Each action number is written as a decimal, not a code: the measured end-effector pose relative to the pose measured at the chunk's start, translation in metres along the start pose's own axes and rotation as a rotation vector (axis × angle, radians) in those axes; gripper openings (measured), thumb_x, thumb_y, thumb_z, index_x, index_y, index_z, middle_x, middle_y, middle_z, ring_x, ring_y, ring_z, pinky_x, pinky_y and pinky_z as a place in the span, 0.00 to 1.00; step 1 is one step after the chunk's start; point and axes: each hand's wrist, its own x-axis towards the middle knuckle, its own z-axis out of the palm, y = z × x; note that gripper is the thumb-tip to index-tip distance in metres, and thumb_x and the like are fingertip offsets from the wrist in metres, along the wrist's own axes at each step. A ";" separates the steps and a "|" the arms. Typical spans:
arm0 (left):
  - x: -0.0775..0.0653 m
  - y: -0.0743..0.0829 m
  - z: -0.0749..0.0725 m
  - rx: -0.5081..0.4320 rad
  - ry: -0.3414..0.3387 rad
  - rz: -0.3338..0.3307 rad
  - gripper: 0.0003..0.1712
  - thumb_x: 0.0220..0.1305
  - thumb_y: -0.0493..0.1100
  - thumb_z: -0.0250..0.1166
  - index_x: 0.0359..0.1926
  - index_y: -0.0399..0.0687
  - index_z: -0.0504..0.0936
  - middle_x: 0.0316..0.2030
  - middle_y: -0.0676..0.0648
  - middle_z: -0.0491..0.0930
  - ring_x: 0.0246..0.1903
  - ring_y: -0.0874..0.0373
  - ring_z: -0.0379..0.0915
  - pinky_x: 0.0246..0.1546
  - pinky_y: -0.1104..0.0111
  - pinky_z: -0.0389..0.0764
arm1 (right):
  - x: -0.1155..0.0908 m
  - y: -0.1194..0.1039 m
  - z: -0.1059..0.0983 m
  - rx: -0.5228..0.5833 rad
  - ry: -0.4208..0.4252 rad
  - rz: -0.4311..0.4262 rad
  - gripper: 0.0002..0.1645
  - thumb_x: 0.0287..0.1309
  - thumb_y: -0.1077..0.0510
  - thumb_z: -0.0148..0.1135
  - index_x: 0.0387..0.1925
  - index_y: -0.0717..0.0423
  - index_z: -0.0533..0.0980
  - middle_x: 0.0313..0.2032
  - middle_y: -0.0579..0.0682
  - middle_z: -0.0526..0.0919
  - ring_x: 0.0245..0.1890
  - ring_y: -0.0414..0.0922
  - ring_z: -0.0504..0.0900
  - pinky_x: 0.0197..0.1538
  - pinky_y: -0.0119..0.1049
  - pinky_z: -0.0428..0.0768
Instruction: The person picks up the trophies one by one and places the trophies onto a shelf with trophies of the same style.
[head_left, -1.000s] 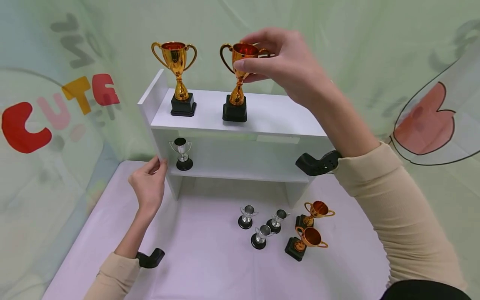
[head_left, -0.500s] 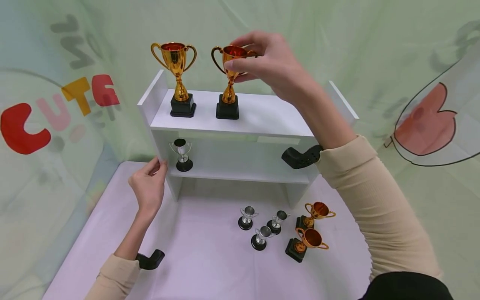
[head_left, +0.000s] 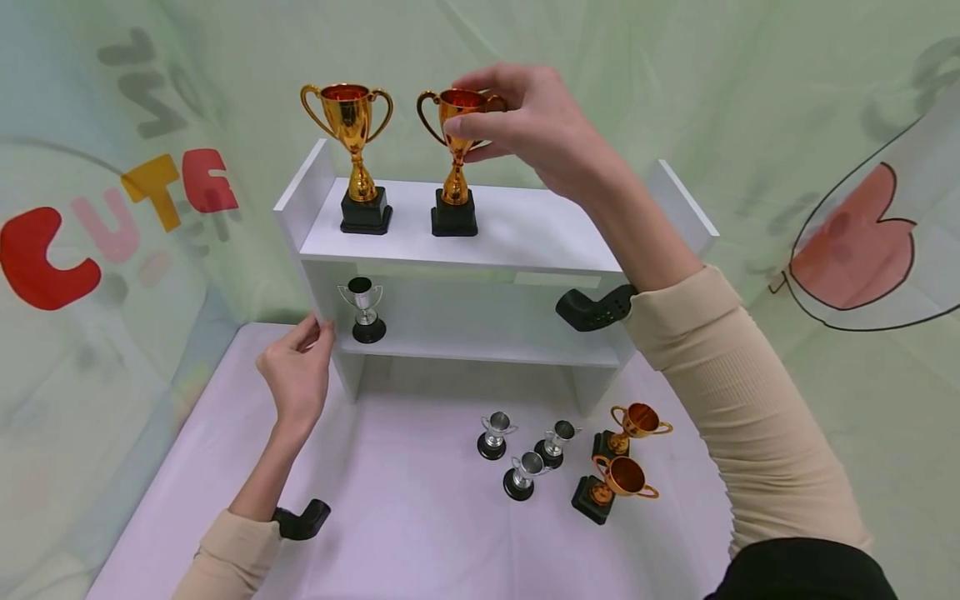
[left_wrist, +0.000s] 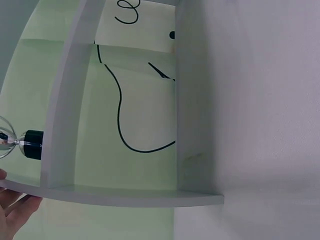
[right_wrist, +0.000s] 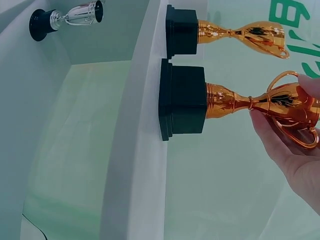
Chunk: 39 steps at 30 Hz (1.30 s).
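My right hand [head_left: 525, 125] grips the bowl of a gold trophy cup [head_left: 456, 179], thumb in front and fingers behind. The cup stands upright, its black square base at the top board of a white shelf unit [head_left: 540, 225]. Left of it stands a matching gold trophy cup [head_left: 362, 158]. In the right wrist view the held trophy [right_wrist: 230, 102] has its base against the board. My left hand [head_left: 296, 367] pinches the front edge of the unit's left side panel. A small silver trophy [head_left: 366, 310] stands on the middle board, close to that hand.
On the white tabletop [head_left: 420, 517] before the shelf stand three small silver trophies [head_left: 525, 475]. To their right are two gold trophies [head_left: 618, 483] with black bases. A printed cloth backdrop [head_left: 750, 125] hangs behind the shelf and at the left.
My right hand has moved left with the gold trophy, bringing it nearer to the other gold one, and slows over the last half second. The left hand keeps its place.
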 end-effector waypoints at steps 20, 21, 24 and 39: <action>0.000 -0.003 0.001 -0.013 -0.001 0.002 0.14 0.65 0.35 0.68 0.51 0.35 0.88 0.40 0.34 0.89 0.30 0.85 0.78 0.34 0.88 0.78 | -0.012 0.003 -0.012 0.010 0.038 0.035 0.44 0.57 0.58 0.75 0.73 0.57 0.66 0.61 0.59 0.79 0.54 0.51 0.83 0.59 0.47 0.85; 0.001 -0.003 0.001 -0.011 0.001 0.003 0.14 0.65 0.35 0.68 0.51 0.35 0.88 0.40 0.34 0.89 0.30 0.85 0.78 0.34 0.88 0.78 | -0.014 0.004 -0.014 0.014 0.044 0.037 0.44 0.57 0.59 0.75 0.72 0.58 0.67 0.60 0.59 0.80 0.54 0.51 0.84 0.58 0.46 0.85; 0.002 -0.003 0.000 -0.012 0.009 0.001 0.14 0.65 0.35 0.68 0.50 0.35 0.88 0.39 0.34 0.89 0.29 0.86 0.78 0.34 0.89 0.78 | -0.023 0.007 -0.022 0.012 0.064 0.050 0.41 0.58 0.58 0.74 0.71 0.59 0.68 0.58 0.58 0.81 0.52 0.51 0.85 0.56 0.43 0.86; 0.003 -0.003 -0.002 -0.013 -0.005 -0.018 0.14 0.65 0.35 0.69 0.51 0.35 0.88 0.40 0.33 0.89 0.29 0.85 0.78 0.34 0.88 0.78 | -0.081 0.024 -0.048 0.150 0.115 -0.002 0.34 0.58 0.63 0.74 0.64 0.67 0.74 0.55 0.60 0.83 0.54 0.52 0.85 0.53 0.37 0.86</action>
